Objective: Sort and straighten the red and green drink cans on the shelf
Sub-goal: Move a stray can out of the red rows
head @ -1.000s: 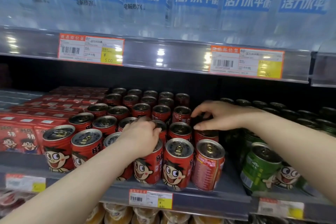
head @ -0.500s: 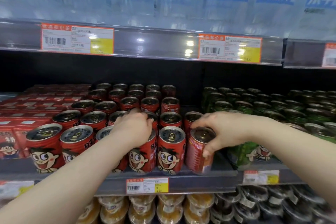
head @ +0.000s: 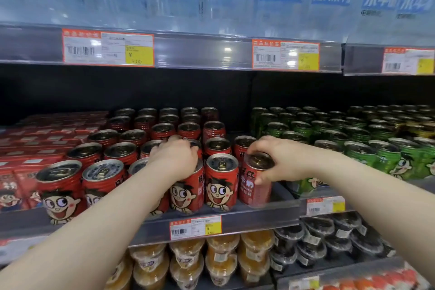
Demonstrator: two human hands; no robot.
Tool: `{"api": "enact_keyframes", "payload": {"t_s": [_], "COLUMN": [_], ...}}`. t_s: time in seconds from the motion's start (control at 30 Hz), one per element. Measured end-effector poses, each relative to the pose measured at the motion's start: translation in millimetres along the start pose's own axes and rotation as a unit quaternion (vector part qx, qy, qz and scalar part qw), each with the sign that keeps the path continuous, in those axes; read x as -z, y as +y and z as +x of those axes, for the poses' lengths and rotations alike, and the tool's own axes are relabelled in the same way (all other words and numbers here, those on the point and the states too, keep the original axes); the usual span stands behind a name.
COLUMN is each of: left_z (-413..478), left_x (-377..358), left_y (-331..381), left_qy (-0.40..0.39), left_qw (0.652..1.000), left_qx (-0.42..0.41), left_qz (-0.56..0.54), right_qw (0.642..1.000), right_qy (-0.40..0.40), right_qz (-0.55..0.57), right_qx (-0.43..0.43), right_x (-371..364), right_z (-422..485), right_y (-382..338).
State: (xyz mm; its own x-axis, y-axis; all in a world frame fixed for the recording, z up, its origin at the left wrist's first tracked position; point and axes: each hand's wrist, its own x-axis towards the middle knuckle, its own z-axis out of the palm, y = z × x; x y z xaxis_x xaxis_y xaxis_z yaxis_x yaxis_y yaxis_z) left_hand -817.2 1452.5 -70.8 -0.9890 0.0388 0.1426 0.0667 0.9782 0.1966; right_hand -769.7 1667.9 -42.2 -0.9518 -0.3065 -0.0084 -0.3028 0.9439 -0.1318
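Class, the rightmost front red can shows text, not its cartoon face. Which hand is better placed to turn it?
Right. The right hand grips the text-side can by its top rim. The left hand holds a second red can further left, with a third can between them.

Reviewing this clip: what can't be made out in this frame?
Head view only.
- Left hand: its own back hides the fingers, so whether it grips the red can beneath is unclear.
- End red can, gripped by the right hand: motion-blurred, small print unreadable.
- Front green can: mostly behind the right wrist.
- Shelf price tag: print too small.
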Motion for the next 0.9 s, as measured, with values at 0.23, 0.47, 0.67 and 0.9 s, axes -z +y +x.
{"api": "enact_keyframes", "payload": {"t_s": [0.23,0.47,0.67,0.9], "left_z": [-1,-2,-2,0], "left_x": [1,2,1,0], "left_y": [1,1,1,0], "left_qy": [0.001,0.004,0.009,0.008], "left_qw": [1.0,1.0,1.0,1.0], "left_qx": [0.0,0.0,-0.003,-0.001], "left_qz": [-0.004,-0.003,-0.006,-0.002], "right_qw": [0.998,0.996,0.995,0.998], "right_qy": [0.018,-0.082,0.034,-0.06], "right_qz": [-0.013,0.024,-0.063,0.026], "right_qx": [-0.055,0.005,-0.073,-0.02], "right_x": [2,15,-5,9], "right_z": [-2,-2,-2,-2], "right_y": [-1,2,-9,-4]}}
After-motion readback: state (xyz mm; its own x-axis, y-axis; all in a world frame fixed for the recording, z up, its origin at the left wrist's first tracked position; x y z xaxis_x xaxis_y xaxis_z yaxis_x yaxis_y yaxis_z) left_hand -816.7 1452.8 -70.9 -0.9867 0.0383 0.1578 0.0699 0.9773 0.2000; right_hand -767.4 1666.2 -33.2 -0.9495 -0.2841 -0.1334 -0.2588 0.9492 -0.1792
